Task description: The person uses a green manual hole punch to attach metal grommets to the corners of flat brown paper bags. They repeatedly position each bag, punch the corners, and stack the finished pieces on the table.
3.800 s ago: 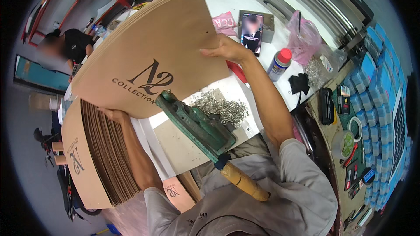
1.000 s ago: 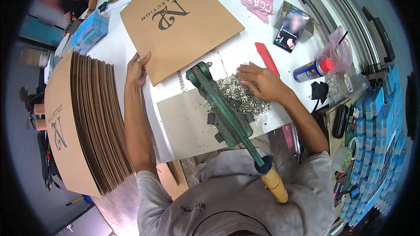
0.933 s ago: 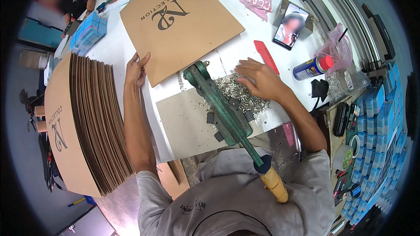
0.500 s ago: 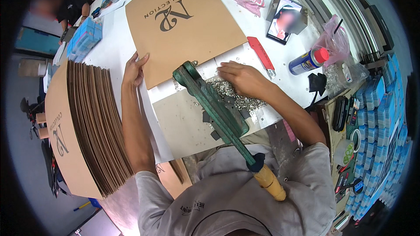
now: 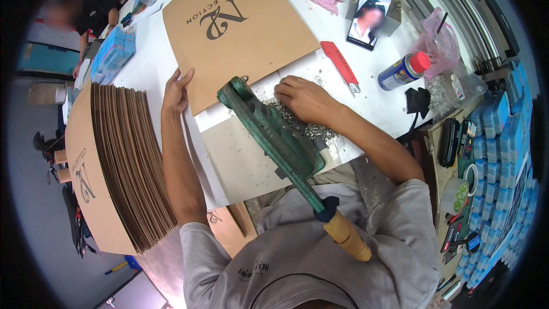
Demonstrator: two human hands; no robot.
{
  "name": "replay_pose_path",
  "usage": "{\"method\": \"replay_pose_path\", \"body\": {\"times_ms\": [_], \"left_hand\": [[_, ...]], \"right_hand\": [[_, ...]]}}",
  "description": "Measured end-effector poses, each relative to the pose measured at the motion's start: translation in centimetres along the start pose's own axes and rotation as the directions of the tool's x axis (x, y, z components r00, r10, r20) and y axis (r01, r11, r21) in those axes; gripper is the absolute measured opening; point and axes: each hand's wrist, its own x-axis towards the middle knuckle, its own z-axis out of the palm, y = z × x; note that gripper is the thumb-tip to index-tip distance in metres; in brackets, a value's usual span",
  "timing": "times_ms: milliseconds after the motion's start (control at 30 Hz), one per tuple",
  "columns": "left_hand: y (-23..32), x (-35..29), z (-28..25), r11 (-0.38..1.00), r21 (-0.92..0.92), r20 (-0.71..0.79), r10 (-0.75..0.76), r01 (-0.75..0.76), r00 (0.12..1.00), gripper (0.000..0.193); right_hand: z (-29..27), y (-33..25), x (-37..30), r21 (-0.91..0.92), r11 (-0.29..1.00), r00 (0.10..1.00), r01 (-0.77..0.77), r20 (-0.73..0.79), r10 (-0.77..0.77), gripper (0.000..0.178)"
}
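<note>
Left hand (image 5: 176, 92): grip pinched on the left edge of a smooth, flat cardboard sheet (image 5: 243, 37), beyond the rough green metal press (image 5: 271, 140) at the table's (image 5: 369, 98) near edge. Right hand (image 5: 309, 100): fingers curled over small, shiny metal rings (image 5: 320, 131); grip's contents cannot be determined.

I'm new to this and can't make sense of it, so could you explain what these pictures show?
There's no robot here: these are a person's bare hands, seen from a wide camera on their head, so straight edges look bent. The left hand holds the brown paper at its left edge. The right hand is at some metal rings; whether it holds any is hidden. A green tool stands between them. The white table also bears a knife and a can.
</note>
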Motion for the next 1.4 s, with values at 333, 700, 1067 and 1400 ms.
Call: {"method": "replay_pose_path", "body": {"times_ms": [333, 700, 1067, 1400], "left_hand": [[-0.2, 0.0, 0.2, 1.0, 0.011, -0.014, 0.023, -0.023, 1.0, 0.07], [-0.2, -0.4, 0.1, 1.0, 0.023, -0.044, 0.022, -0.021, 0.999, 0.069], [-0.4, -0.2, 0.0, 0.999, 0.014, -0.014, 0.041, -0.041, 0.999, 0.069], [-0.2, -0.3, 0.1, 0.999, 0.049, 0.036, 0.012, -0.014, 0.999, 0.07]], "right_hand": [[-2.6, 1.3, -3.5, -0.055, 0.978, 0.978, -0.203, -0.06, 0.2, 0.048], [-2.9, 2.5, -4.5, -0.169, 0.965, 0.978, -0.198, 0.026, 0.205, 0.056], [-5.2, 0.5, -5.9, 0.015, 0.942, 0.938, -0.335, -0.088, 0.335, 0.048], [-3.2, -1.4, -6.6, 0.089, 0.958, 0.954, -0.272, -0.104, 0.281, 0.031]]}}
